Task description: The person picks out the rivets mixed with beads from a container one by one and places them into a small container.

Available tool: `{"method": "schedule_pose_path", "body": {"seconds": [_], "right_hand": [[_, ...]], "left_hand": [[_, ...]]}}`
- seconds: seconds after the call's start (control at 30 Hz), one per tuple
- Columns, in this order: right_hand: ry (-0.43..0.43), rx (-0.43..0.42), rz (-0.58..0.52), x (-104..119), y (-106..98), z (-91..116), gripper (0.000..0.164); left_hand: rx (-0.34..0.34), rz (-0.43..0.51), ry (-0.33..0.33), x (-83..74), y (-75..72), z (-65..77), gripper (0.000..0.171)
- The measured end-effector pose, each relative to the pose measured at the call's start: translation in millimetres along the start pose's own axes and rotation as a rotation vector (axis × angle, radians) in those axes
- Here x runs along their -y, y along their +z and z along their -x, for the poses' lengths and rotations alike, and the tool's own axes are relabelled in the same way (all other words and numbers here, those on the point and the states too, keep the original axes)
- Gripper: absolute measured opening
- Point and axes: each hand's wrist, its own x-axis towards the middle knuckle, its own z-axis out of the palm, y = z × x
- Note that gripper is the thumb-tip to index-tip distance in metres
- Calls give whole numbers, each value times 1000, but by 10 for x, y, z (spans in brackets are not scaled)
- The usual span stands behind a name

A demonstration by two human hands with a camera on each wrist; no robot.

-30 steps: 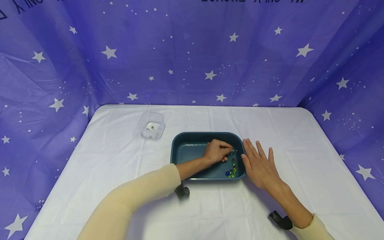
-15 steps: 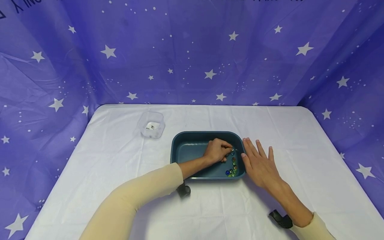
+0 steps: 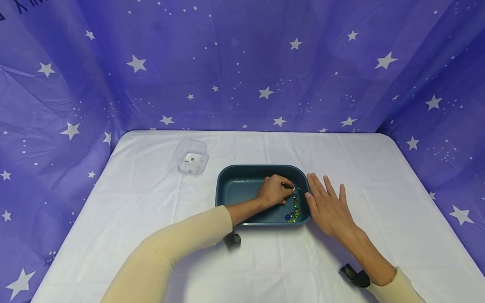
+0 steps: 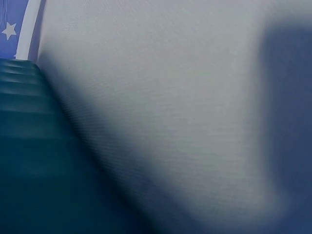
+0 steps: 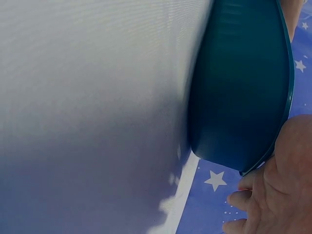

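Note:
In the head view my left hand (image 3: 273,191) reaches into a dark teal tray (image 3: 242,224), near its right end. Its thumb and fingers are curled together and pinch a small glassy marble, mostly hidden, with a glint at the fingertips. Just below them a row of several coloured glass marbles (image 3: 296,207) runs along the tray's right side, a blue marble (image 3: 287,217) at the near end. My right hand (image 3: 329,208) lies flat with straight, spread fingers against the tray's right outer wall. The right wrist view has that hand (image 5: 287,185) at the tray's rim.
A clear plastic box (image 3: 192,158) with a few small bits inside stands at the back left of the white-covered table (image 3: 151,202). Purple star-printed cloth (image 3: 242,63) hangs behind. A black wrist device (image 3: 355,276) sits below each wrist.
A marble near my left fingertips has shifted slightly toward the row below. The left hand stays almost in place, and the right hand has not moved.

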Motion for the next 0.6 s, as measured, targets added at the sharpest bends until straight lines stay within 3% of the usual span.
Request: {"method": "schedule_pose_path", "body": {"seconds": [0.6], "right_hand": [[-5,-8,-2,8,-3,4,59]], "left_hand": [[6,-117,42,4,5,-1,10]]}}
